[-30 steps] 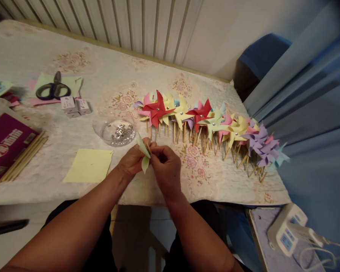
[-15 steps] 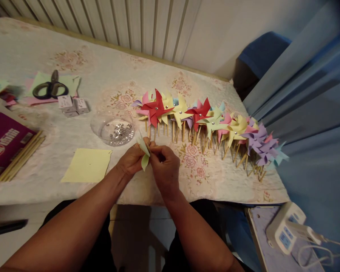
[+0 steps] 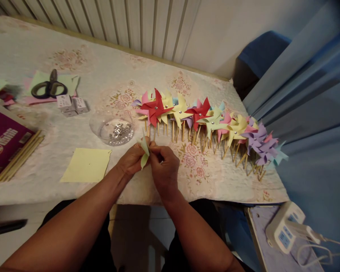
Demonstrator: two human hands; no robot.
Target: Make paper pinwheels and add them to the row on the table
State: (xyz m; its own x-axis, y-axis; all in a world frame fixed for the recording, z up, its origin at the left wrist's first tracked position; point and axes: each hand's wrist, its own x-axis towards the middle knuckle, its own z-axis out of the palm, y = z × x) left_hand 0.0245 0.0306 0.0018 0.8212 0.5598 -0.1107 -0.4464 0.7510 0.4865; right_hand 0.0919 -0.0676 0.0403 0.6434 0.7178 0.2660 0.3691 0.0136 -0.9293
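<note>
My left hand (image 3: pixel 132 156) is closed on a pale green folded paper (image 3: pixel 144 150), held upright above the table's front part. Against the right side of that paper, my right hand (image 3: pixel 166 166) is closed with its fingertips pinched together; whatever lies between them is too small to make out. A clear round dish (image 3: pixel 112 128) of small shiny metal pieces (image 3: pixel 121 130) stands just behind my left hand. To the left lies a flat yellow paper square (image 3: pixel 86 165) with a small dot in its middle.
Many paper pinwheels (image 3: pixel 200 114) on sticks fill the back right. Black scissors (image 3: pixel 49 90) lie on coloured paper, beside small white boxes (image 3: pixel 70 104). At the left edge are a purple package (image 3: pixel 7 141) and wooden sticks (image 3: pixel 18 158). A power strip (image 3: pixel 285 226) sits lower right.
The pale green paper has turned slightly between my hands. Both hands keep nearly the same place and hold, and the view has shifted very slightly.
</note>
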